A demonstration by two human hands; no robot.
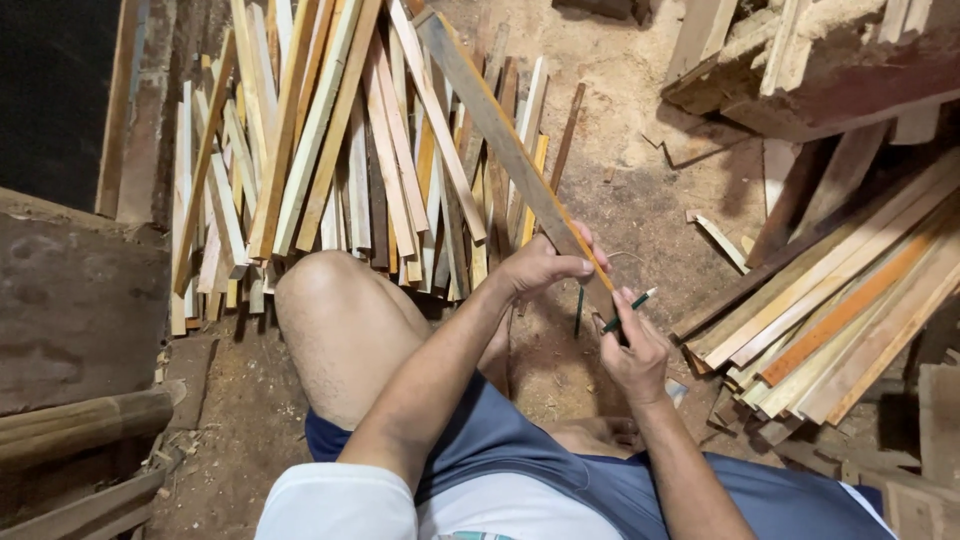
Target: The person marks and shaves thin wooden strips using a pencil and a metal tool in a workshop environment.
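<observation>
A seated person in blue shorts is looking down at their own lap. The right hand point(636, 358) is gripping a green pencil point(629, 311), its tip pointing up and away from the body. Just beyond it, the left hand point(542, 264) is clasping a long grey wooden slat point(500, 135) near its lower end; the slat is slanting up and away to the left, over a knee. Behind lies a big pile of thin slats point(330, 150) on the sawdust floor point(620, 170). Another stack of slats point(850, 300) is lying to the right.
</observation>
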